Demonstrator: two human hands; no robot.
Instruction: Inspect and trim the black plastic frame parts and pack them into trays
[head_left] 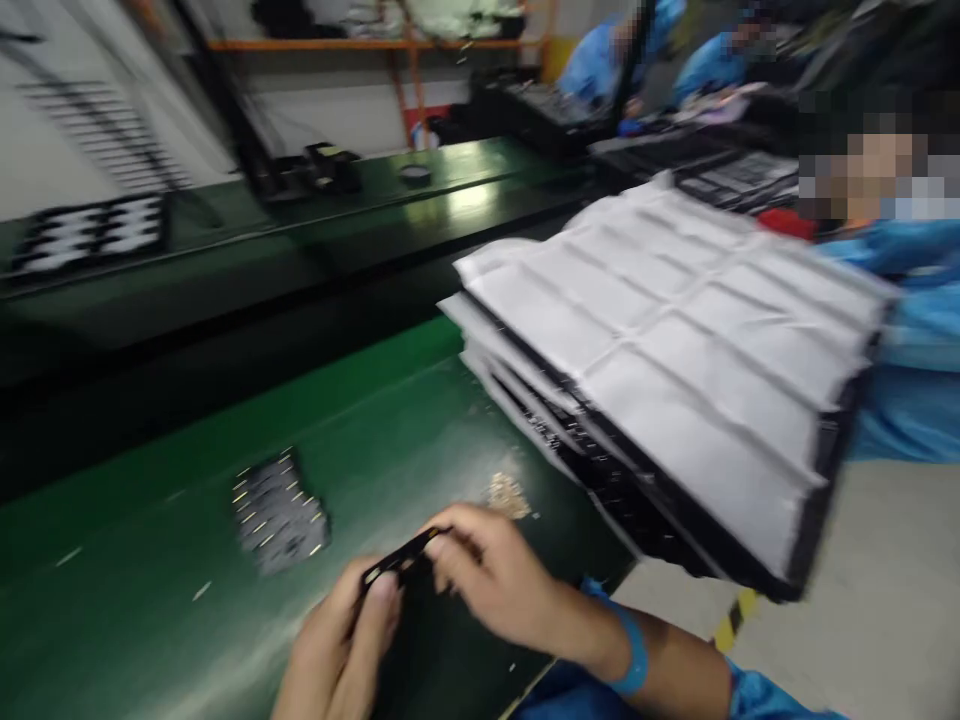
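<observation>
A slim black part (403,560), too blurred to name more exactly, is held between both hands above the green table (150,640). My left hand (337,635) is closed on its left end, the thumb lying on top. At the other end, my right hand (495,580) pinches it between thumb and fingers. Just beyond my right hand lies a small heap of tiny beige pieces (508,496). To the left, a group of dark grey parts with gold-coloured strips (279,512) lies flat on the table.
A tall stack of black trays with white sheets (675,330) overhangs the table at the right. A person in a blue sleeve (907,330) is beside it. A raised dark green ledge (300,250) runs behind, carrying a black tray with white pieces (94,235). Other people work farther back.
</observation>
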